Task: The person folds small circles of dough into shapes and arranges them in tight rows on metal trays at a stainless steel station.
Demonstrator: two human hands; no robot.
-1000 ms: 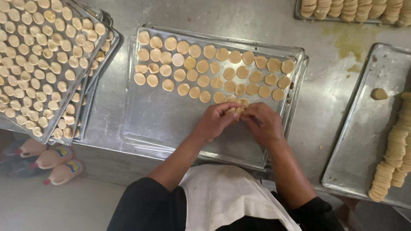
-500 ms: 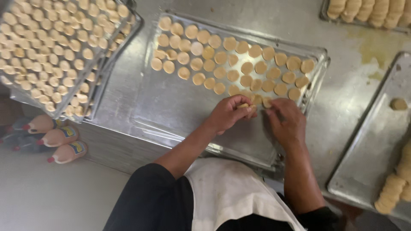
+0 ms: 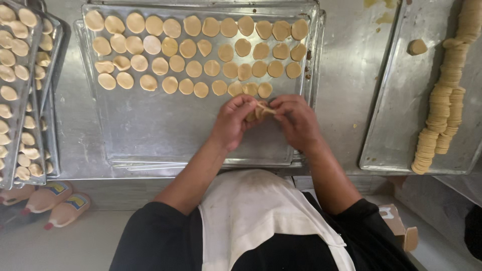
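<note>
A metal baking tray (image 3: 150, 130) lies in front of me on a steel counter, its far half covered with rows of round pale dough discs (image 3: 201, 47). Over the tray's near right part my left hand (image 3: 232, 123) and my right hand (image 3: 296, 120) meet. Together they pinch a small stack of dough discs (image 3: 260, 110) between the fingertips, just below the last row. The near half of the tray is bare metal.
Stacked trays full of dough discs (image 3: 20, 90) stand at the left. A tray at the right (image 3: 396, 120) holds long leaning stacks of discs (image 3: 442, 115) and one dough lump (image 3: 416, 47). Squeeze bottles (image 3: 50, 200) lie on the floor, and a cardboard box (image 3: 399, 226) sits lower right.
The view has shifted closer and to the left over the tray. Both hands stay together at the end of the last row, still working the small stack of discs.
</note>
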